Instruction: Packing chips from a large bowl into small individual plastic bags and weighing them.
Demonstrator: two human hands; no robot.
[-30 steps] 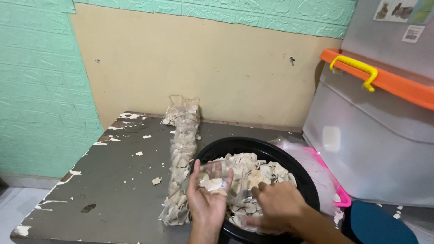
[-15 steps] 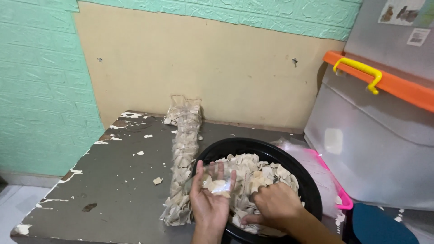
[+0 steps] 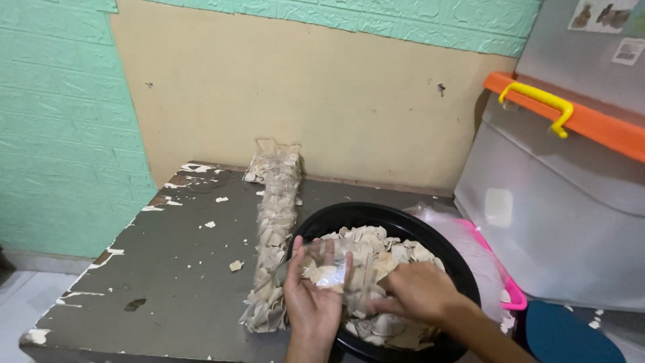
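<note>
A black round bowl full of pale, broken chips stands on a worn grey table. My left hand holds a small clear plastic bag with a few chips in it, over the bowl's near left side. My right hand lies palm down in the chips, fingers closed on some pieces beside the bag's mouth. A row of filled clear bags runs along the table, left of the bowl.
A large translucent storage box with an orange lid and yellow latch stands at the right. Pink plastic peeks out beside the bowl. A blue round thing sits low right. Beige and green walls close the back and left.
My right hand has slid left through the chips toward the bag. The left hand and bag stayed nearly in place.
</note>
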